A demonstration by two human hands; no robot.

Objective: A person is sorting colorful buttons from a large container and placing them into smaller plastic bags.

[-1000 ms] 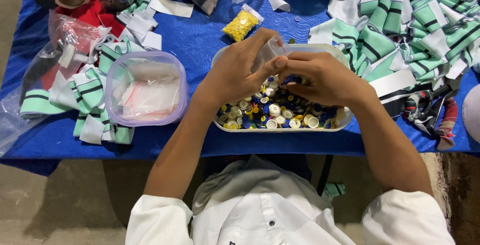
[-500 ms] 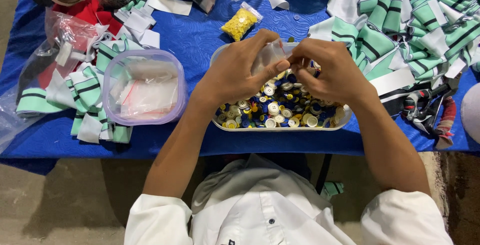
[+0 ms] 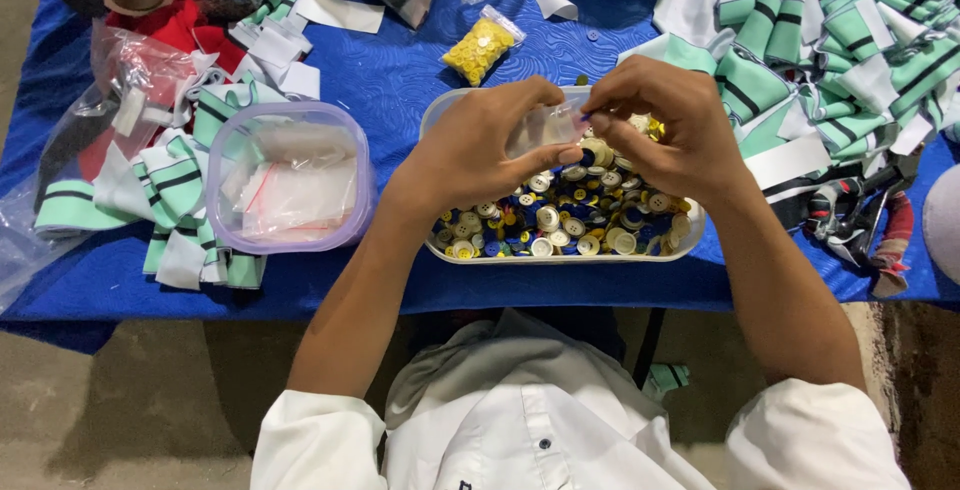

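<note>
Both hands [image 3: 480,150] [image 3: 670,130] hold a small clear bag [image 3: 545,130] lying crosswise.

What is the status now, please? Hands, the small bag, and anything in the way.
Left hand and right hand both pinch small clear bag. Bag held over tray of buttons. Nothing between hands and tray.
</note>
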